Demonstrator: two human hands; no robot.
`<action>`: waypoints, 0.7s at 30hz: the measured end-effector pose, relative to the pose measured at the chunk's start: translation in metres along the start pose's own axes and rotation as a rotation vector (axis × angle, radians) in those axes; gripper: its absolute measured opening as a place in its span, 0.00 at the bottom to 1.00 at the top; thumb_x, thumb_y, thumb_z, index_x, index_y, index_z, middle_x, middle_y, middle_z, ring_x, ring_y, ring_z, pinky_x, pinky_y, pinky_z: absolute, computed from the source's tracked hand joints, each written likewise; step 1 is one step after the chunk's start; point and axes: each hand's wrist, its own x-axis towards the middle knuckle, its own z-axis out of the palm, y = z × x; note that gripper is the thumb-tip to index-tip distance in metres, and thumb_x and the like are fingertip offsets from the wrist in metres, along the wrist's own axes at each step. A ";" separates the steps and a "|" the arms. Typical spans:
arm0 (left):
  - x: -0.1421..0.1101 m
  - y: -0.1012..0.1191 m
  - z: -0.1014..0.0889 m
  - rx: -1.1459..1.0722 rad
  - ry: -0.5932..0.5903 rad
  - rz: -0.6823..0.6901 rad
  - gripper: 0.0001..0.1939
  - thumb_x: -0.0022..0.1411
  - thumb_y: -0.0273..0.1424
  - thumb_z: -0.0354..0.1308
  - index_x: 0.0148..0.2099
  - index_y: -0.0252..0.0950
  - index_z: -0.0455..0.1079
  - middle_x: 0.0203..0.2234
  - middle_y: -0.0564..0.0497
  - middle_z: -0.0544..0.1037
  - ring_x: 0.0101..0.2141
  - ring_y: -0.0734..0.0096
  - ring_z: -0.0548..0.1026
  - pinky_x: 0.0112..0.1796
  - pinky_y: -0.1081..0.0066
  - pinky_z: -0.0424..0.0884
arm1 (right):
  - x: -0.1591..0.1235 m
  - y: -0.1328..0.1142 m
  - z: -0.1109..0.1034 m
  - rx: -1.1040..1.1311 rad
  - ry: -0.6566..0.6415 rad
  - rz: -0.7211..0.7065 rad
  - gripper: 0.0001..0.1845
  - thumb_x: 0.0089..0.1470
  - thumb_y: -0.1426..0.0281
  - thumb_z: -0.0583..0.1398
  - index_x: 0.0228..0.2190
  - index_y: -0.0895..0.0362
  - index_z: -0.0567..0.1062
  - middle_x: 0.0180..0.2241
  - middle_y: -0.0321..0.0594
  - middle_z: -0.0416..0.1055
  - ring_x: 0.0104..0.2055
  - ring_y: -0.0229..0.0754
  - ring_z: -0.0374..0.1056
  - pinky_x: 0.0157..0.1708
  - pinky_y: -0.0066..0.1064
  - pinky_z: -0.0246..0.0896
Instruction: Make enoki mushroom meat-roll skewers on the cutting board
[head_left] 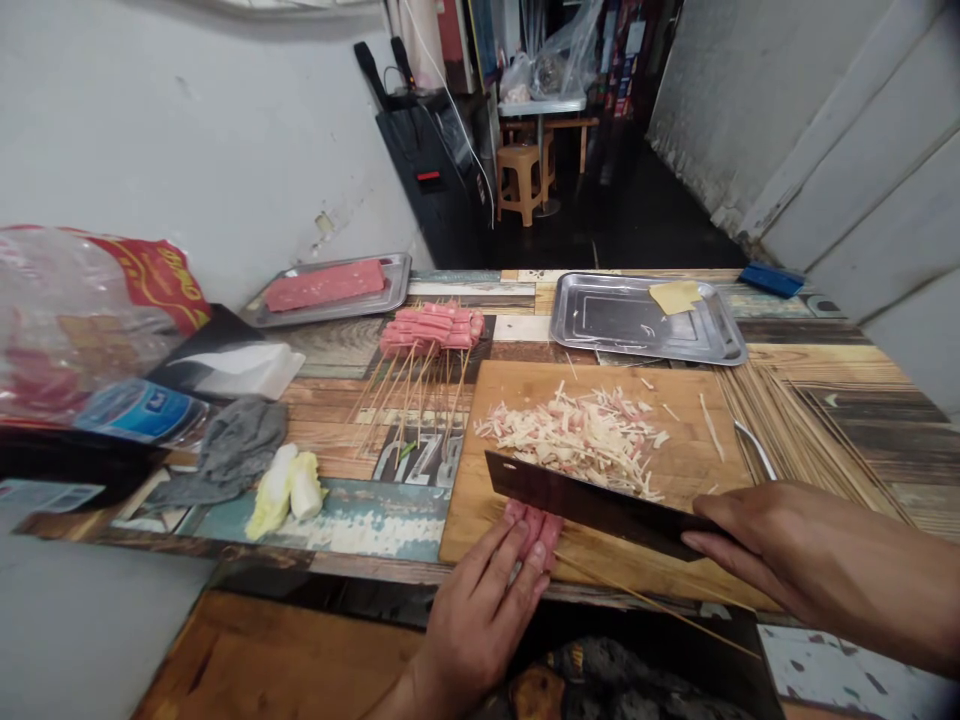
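My right hand point(757, 540) grips a dark cleaver point(592, 500), its broad blade slanting across the wooden cutting board point(705, 400). Under the blade's left part lie pink meat rolls point(541, 528), and the fingers of my left hand point(484, 590) press down on them from the near side. Beyond the blade spreads a heap of pale and pink shreds point(577, 425). Thin skewers point(645, 590) stick out to the right from near the rolls, over the board's front edge. The cleaver hides part of the rolls and shreds.
Skewered pink rolls point(431, 330) lie left of the board. Behind stand a metal tray with a pink slab point(326, 287) and another metal tray point(600, 315) holding a yellow piece. Loose skewers point(810, 430) lie right. Cabbage pieces point(289, 490) and a grey cloth point(236, 450) are at left.
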 end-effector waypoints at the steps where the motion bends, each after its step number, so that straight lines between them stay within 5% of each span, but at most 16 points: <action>1: -0.001 0.000 0.000 0.000 -0.005 -0.001 0.12 0.64 0.21 0.55 0.50 0.25 0.71 0.47 0.36 0.78 0.60 0.53 0.66 0.51 0.59 0.76 | 0.002 0.000 -0.001 0.007 -0.036 0.000 0.17 0.65 0.63 0.53 0.26 0.54 0.71 0.21 0.35 0.71 0.20 0.36 0.66 0.20 0.29 0.53; 5: -0.001 -0.001 0.000 0.000 -0.033 -0.007 0.14 0.65 0.22 0.55 0.52 0.25 0.70 0.49 0.35 0.76 0.60 0.52 0.65 0.50 0.58 0.75 | 0.025 -0.009 0.004 -0.024 -0.147 0.008 0.21 0.66 0.64 0.49 0.25 0.56 0.71 0.21 0.39 0.72 0.21 0.39 0.68 0.20 0.30 0.51; 13: 0.012 0.007 -0.008 0.099 -0.028 0.022 0.17 0.64 0.23 0.56 0.54 0.23 0.68 0.51 0.34 0.75 0.59 0.51 0.66 0.52 0.58 0.72 | 0.053 -0.022 0.014 -0.117 -0.050 0.127 0.18 0.65 0.67 0.51 0.28 0.59 0.75 0.26 0.45 0.76 0.27 0.43 0.72 0.25 0.29 0.54; 21: 0.050 0.012 -0.014 0.078 -0.416 0.017 0.26 0.63 0.30 0.57 0.62 0.35 0.61 0.53 0.45 0.73 0.56 0.54 0.66 0.59 0.48 0.60 | 0.005 -0.006 -0.007 -0.039 0.264 0.220 0.19 0.64 0.65 0.49 0.26 0.57 0.73 0.23 0.41 0.75 0.23 0.41 0.71 0.25 0.29 0.58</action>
